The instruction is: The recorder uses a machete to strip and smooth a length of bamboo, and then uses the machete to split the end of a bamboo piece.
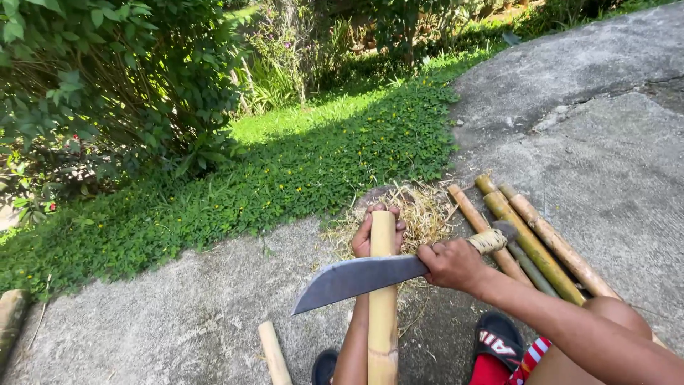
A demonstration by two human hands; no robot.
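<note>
Bamboo pole [382, 285] stands upright before you, your left hand [370, 234] clasped around its top. Your right hand [450, 262] grips the machete [360, 276], blade flat against the pole. Shaving looks underway; next stroke needs steady downward pressure.

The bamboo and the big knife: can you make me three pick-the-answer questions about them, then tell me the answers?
1. Where does the knife blade lie?
A. across the upright bamboo pole
B. on the grass
C. inside a bucket

2. What colour is the ground cover behind the straw?
A. red
B. green
C. blue

3. What is the right hand doing?
A. hanging open
B. gripping the knife handle
C. holding a sandal

Answers: A, the blade crosses the pole; B, the leaves are green; B, the fingers wrap the handle, while the left hand holds the pole's top.
</note>
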